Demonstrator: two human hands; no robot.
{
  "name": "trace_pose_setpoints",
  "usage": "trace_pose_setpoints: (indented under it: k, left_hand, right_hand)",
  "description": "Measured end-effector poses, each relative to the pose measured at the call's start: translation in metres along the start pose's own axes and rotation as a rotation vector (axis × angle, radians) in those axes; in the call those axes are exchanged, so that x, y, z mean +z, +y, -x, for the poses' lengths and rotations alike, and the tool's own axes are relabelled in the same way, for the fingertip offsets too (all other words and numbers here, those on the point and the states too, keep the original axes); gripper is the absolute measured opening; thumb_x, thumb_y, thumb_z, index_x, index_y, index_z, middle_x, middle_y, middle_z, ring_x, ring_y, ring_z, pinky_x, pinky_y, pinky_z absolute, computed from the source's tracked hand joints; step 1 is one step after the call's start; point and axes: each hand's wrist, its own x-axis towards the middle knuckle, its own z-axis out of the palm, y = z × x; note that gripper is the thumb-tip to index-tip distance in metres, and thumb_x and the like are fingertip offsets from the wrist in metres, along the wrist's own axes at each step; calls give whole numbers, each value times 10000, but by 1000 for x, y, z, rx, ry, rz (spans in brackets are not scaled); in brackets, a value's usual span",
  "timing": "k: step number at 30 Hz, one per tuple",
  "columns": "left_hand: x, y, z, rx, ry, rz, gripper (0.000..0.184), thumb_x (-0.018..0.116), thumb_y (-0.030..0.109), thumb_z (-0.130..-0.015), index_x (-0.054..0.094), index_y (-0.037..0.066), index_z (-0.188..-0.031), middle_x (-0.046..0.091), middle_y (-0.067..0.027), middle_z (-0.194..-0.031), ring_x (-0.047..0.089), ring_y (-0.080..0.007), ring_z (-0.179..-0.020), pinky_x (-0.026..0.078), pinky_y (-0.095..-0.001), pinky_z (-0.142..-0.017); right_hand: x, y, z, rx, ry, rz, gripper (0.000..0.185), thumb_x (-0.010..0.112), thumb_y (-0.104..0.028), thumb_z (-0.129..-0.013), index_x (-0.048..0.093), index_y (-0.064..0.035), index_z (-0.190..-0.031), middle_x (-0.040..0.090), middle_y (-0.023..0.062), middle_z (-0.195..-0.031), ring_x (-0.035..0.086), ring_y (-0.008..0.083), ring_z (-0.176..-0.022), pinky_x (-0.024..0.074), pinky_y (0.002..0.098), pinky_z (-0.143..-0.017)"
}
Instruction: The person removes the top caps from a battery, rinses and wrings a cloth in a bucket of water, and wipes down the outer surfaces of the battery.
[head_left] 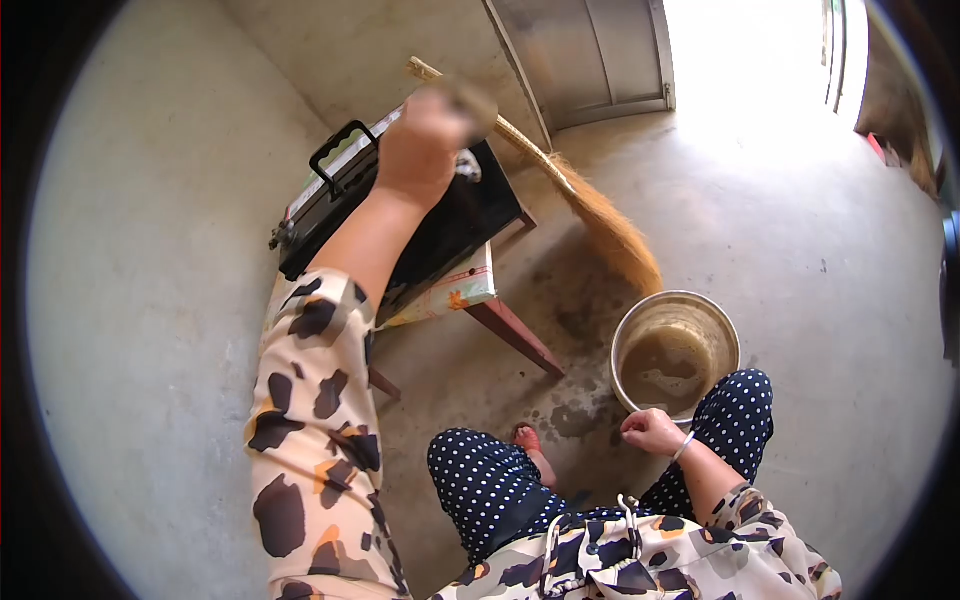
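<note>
My left hand (420, 145) is raised over a black flat-topped object (420, 235) with a black handle (340, 155) along its far side. Its fingers are closed round a blurred grey-brown thing (468, 105) whose kind I cannot make out. A whitish patch (467, 167) shows on the black surface just below that hand. My right hand (653, 432), with a bracelet at the wrist, is loosely curled beside my knee, with nothing visible in it. Close by is a metal bucket (737, 352) of murky brown water (665, 365).
A low table (470, 275) with a patterned top and dark red legs bears the black object. Behind it leans a long-handled broom (605, 225). Wet marks (575, 415) spot the concrete floor. A metal door (590, 60) stands at the back beside a bright doorway.
</note>
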Motion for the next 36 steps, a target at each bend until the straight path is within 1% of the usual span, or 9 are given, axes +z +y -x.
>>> trace_pose_setpoints:
  k: [7, 10, 13, 16, 19, 22, 25, 29, 36]
  left_hand:
    - [22, 13, -13, 11, 113, 5, 55, 559, 125, -720, 607, 107, -701, 514, -31, -739, 505, -204, -756, 450, -290, -652]
    - [8, 0, 9, 55, 20, -13, 112, 560, 119, -730, 634, 99, -813, 514, -48, -775, 494, -220, -781, 431, -306, -714]
    - [-13, -9, 31, 16, -24, 83, 147, 591, 64, -693, 624, 52, -836, 498, -67, -775, 488, -251, -779, 428, -325, -714]
    - [-36, -8, 37, -37, -112, 157, 164, 619, 65, -684, 616, 64, -848, 500, -69, -777, 493, -253, -757, 431, -353, -689]
    - [-29, 12, 25, 51, -10, 275, 125, 603, 77, -706, 608, 66, -831, 517, -67, -802, 499, -252, -757, 439, -342, -672]
    - [-2, 29, 3, 89, 18, 133, 74, 586, 118, -712, 621, 92, -771, 491, -59, -769, 486, -235, -778, 437, -316, -688]
    - [18, 28, -17, -35, 9, -37, 67, 592, 160, -696, 637, 122, -665, 480, -42, -759, 479, -219, -771, 420, -327, -670]
    - [17, 21, -1, 20, 80, -11, 59, 599, 150, -677, 652, 150, -705, 457, -16, -732, 476, -208, -752, 393, -329, -636]
    - [-9, 6, 39, 13, -57, 1, 86, 591, 131, -682, 641, 157, -747, 434, -5, -722, 466, -188, -722, 372, -324, -629]
  right_hand:
    - [-4, 0, 1, -64, 44, 72, 173, 615, -146, -714, 639, -22, -832, 631, 84, -676, 592, 143, -594, 471, 284, -570]
    - [-4, -1, 1, -63, 18, 46, 176, 616, -146, -715, 635, -19, -834, 632, 86, -680, 595, 151, -593, 471, 284, -573]
    - [-5, -6, 4, -56, 13, 32, 178, 616, -145, -716, 631, -17, -840, 627, 89, -673, 592, 154, -588, 467, 285, -570]
    - [-6, -17, 6, -75, 0, -10, 169, 618, -137, -716, 630, -16, -834, 616, 89, -651, 585, 153, -581, 460, 289, -561]
    - [-2, -13, 4, -23, -11, -3, 168, 621, -136, -714, 630, -17, -832, 610, 91, -646, 582, 156, -583, 458, 289, -561]
    - [-1, -4, 1, -103, -4, 21, 175, 623, -142, -713, 631, -19, -836, 613, 95, -655, 583, 163, -589, 459, 289, -568]
    - [-6, -8, 4, -74, 18, 30, 179, 623, -146, -713, 630, -18, -838, 616, 97, -663, 582, 165, -585, 460, 289, -569]
    - [-8, -9, 4, -47, 28, 41, 176, 620, -160, -709, 637, -34, -830, 620, 105, -670, 592, 189, -604, 465, 306, -583]
    - [-4, -10, 2, -61, -6, 35, 153, 616, -164, -703, 642, -49, -801, 622, 114, -682, 603, 211, -625, 469, 329, -590]
